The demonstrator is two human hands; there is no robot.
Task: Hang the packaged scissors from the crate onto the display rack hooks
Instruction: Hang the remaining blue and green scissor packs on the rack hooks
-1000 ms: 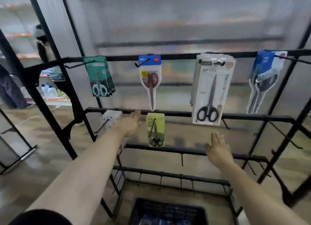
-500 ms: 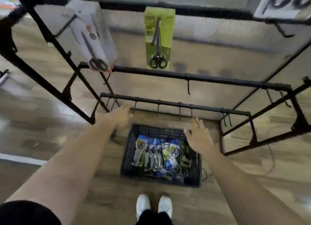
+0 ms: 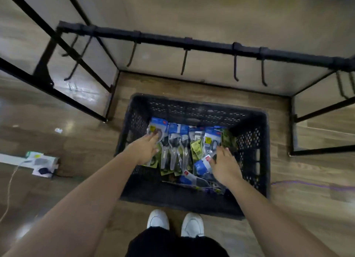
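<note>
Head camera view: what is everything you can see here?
crate: one, black, on the floor, centre.
packaged scissors: many, blue, green and clear packs, inside the crate.
rack bar: one, black, across the top.
hooks: several, black, empty, hanging from the bar.
white item with cable: one, floor at left, blurred.
purple cord: one, floor at right.
shoes: two, white, bottom edge.
left grip: bare hand, fingers touch a blue-topped pack.
right grip: bare hand, fingers spread over right-side packs.

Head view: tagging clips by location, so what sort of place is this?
Likely a shop being stocked: a rack with bare hooks stands beside a crate full of packaged scissors on the floor.
</note>
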